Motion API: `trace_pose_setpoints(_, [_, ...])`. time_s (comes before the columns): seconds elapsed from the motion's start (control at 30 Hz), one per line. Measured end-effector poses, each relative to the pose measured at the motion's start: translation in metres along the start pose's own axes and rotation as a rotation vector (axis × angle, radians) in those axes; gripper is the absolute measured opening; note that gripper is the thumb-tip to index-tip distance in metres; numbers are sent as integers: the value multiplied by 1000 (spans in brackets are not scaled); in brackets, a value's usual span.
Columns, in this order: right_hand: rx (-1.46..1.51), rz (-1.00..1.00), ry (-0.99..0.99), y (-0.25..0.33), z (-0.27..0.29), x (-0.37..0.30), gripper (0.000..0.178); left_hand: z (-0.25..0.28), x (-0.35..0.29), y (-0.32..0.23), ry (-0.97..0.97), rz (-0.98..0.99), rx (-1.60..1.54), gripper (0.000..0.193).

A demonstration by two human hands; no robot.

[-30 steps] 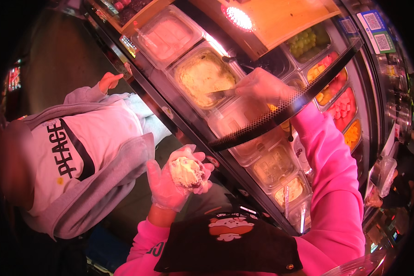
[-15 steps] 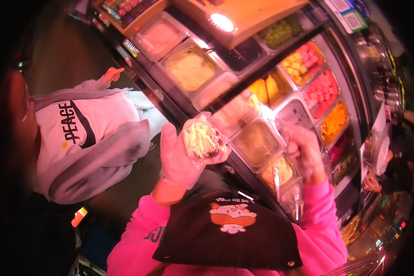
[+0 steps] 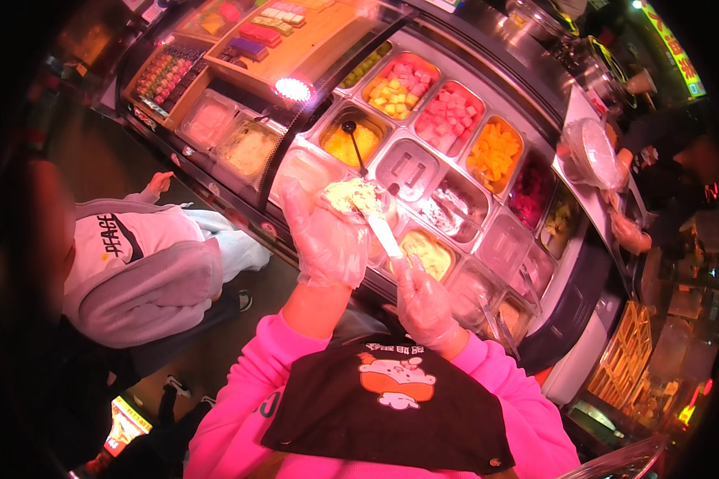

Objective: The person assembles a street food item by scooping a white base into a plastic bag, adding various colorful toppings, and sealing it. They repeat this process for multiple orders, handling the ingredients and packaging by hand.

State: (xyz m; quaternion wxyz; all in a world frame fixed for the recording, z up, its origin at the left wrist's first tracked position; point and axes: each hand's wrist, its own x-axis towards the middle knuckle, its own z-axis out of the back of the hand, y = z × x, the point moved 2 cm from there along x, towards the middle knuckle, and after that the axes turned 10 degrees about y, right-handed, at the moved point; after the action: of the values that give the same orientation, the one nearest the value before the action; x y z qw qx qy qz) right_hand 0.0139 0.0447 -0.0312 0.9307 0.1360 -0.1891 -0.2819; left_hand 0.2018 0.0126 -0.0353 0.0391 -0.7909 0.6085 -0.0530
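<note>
Above the topping trays (image 3: 455, 152), gloved left hand (image 3: 327, 239) cups a filled wrap (image 3: 351, 195), tilted up so nothing spills. Right hand (image 3: 423, 307) at 5 o'clock of it grips a flat spatula (image 3: 385, 235), tip touching the filling. Customer in grey hoodie (image 3: 136, 263) at 9 o'clock.

Behind the curved glass of a counter (image 3: 455, 32), rows of metal tubs: yellow and pink fruit cubes (image 3: 397, 84), pink cubes (image 3: 450, 116), orange pieces (image 3: 494, 153), dark red filling (image 3: 532, 185), a yellow mash with a ladle (image 3: 351, 144), and pale creams (image 3: 250, 148) further left. On the customer side, a person in a grey and white hoodie (image 3: 136, 263) close to the counter front, a bright lamp (image 3: 293, 89) above the glass, and boxes of coloured sweets (image 3: 164, 73) on a wooden shelf. At the right, another person's hand (image 3: 629, 233) near a clear plastic bag (image 3: 589, 152) on the steel worktop.
</note>
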Motion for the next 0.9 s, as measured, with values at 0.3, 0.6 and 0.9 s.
trace_pose_setpoints(0.3, [107,184,-31,-1,60,-46,44,-35,-20,16,-13,-40,24,90])
trace_pose_setpoints(0.6, [490,-240,84,-17,150,-19,33,-42,-44,6,-108,136,88,86])
trace_pose_setpoints(0.9, [1150,-865,120,-27,162,14,19,-38,-64,-13,-8,64,200,58])
